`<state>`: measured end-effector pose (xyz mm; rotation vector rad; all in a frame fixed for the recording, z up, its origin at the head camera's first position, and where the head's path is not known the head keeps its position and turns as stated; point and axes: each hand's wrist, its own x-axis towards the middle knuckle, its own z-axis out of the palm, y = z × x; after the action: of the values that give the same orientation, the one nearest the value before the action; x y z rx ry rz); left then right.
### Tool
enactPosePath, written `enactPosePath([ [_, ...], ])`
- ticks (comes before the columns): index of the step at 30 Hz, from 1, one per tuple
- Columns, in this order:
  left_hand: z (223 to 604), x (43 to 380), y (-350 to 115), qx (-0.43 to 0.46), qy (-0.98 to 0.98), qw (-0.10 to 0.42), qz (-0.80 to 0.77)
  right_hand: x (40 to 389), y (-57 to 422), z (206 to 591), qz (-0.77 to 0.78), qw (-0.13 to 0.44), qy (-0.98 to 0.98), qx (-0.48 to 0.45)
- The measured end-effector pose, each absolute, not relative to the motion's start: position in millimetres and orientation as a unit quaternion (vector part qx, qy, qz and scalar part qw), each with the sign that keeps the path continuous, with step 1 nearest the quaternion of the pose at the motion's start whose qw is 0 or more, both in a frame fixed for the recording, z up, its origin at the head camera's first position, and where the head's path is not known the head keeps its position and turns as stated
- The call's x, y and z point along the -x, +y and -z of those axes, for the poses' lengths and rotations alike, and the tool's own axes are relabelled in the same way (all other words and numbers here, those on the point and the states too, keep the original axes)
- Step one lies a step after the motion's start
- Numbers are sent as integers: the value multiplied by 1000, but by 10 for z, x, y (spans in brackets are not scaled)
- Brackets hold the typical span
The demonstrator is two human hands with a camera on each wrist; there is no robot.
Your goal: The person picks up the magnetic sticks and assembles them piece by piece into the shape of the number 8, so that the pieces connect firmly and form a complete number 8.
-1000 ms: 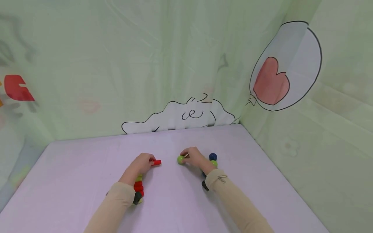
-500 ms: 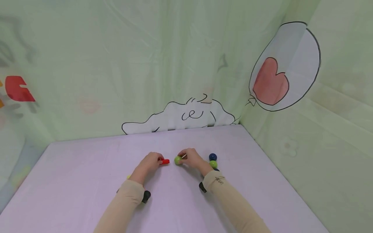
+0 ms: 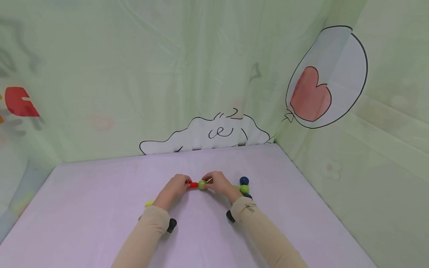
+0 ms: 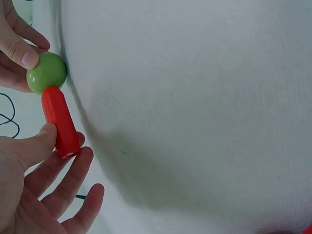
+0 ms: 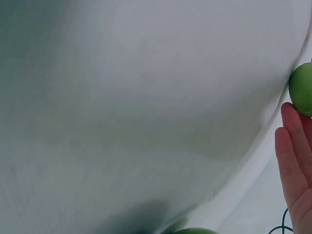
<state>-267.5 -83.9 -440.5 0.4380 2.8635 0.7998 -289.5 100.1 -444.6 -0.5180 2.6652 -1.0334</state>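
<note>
My left hand (image 3: pixel 174 187) pinches a red rod (image 4: pixel 60 122) between thumb and fingers, low over the lilac table. The rod is short and faceted. My right hand (image 3: pixel 218 182) holds a glossy green ball (image 4: pixel 47 73) between thumb and fingertips. In the left wrist view the rod's far end meets the ball; whether it sits inside a hole cannot be seen. Only part of the ball and a few fingers (image 5: pixel 295 146) show at the right edge of the right wrist view.
Beside my right forearm lie a dark blue ball (image 3: pixel 244 180), another green ball (image 3: pixel 244 189) and a second blue ball (image 3: pixel 248 195), partly hidden. A yellow rod (image 3: pixel 149 203) pokes out by my left sleeve. Green fabric walls (image 3: pixel 100 74) border the table (image 3: pixel 83 208).
My left hand has moved right with the red rod, and my right hand slightly left with the green ball. The gap between rod and ball has closed.
</note>
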Motion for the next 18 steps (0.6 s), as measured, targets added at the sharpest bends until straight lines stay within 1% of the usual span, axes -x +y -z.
enactPosePath([
  [6, 4406, 2663, -817, -136, 952, 70, -264, 2883, 992, 4441, 353, 116, 911, 176],
  [18, 4478, 2663, -775, -163, 955, 26, -246, 2866, 1013, 4451, 344, 114, 914, 180],
])
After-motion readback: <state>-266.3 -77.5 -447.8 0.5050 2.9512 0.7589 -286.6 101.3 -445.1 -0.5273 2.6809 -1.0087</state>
